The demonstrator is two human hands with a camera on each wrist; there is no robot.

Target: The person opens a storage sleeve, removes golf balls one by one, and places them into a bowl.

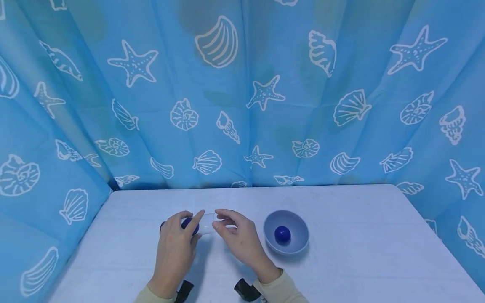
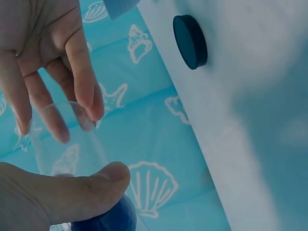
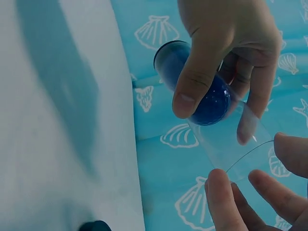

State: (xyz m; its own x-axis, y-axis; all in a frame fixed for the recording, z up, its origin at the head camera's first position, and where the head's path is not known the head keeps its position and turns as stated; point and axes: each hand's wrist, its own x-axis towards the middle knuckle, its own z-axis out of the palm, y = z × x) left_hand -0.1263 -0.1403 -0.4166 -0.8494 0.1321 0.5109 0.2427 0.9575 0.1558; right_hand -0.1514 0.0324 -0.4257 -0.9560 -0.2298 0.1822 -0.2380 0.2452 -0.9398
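Note:
A clear cylindrical container (image 1: 206,224) lies nearly sideways between both hands above the white table. My left hand (image 1: 175,250) grips its body, thumb on the near side in the right wrist view. Inside, a dark blue ball (image 3: 212,105) shows beneath the left thumb, with more blue toward the dark-rimmed far end. At the transparent mouth, my right hand (image 1: 244,242) holds the rim between thumb and fingers, which spread around it in the left wrist view. To the right, a blue-grey bowl (image 1: 301,221) contains another dark blue ball (image 1: 282,234).
A black round lid (image 2: 190,42) is on the table (image 1: 360,235) in the left wrist view. Behind the table hangs a blue curtain (image 1: 265,126) printed with white shells and starfish; it also lines both sides.

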